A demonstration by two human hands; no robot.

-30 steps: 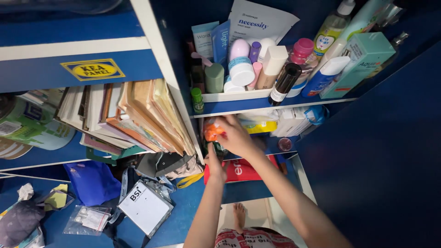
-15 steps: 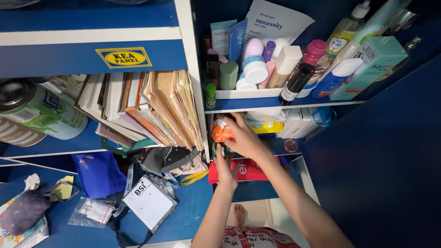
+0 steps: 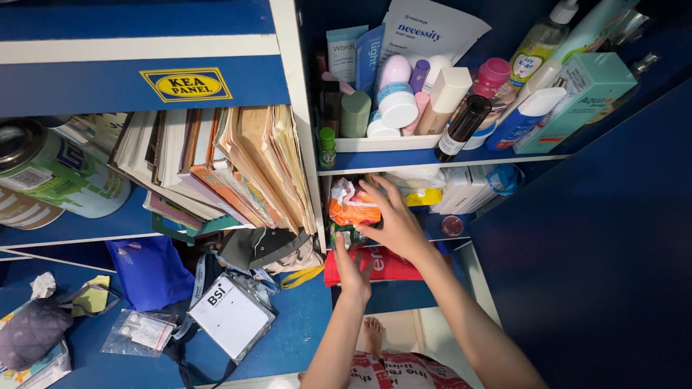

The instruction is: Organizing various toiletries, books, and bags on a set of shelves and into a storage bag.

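Note:
My right hand (image 3: pixel 393 216) reaches into the lower right shelf compartment and holds an orange plastic packet (image 3: pixel 351 209) from its right side. Just below it, my left hand (image 3: pixel 351 270) points up with its fingers touching a dark green item (image 3: pixel 344 234) under the packet. A red packet (image 3: pixel 382 265) lies flat beneath both hands on the shelf below. Behind my right hand sit a yellow packet (image 3: pixel 423 197) and white boxes (image 3: pixel 465 189).
The upper right shelf holds a white tray (image 3: pixel 375 144) crowded with several bottles and tubes, with a small green bottle (image 3: pixel 327 148) at its left. Left compartment: leaning books and folders (image 3: pixel 223 169), a large tin (image 3: pixel 50 176). Below lie a blue bag (image 3: pixel 148 270) and a white card pouch (image 3: pixel 229 319).
My right hand has drawn the orange packet a little further out of the compartment. My left hand stays under it. The view shifted slightly.

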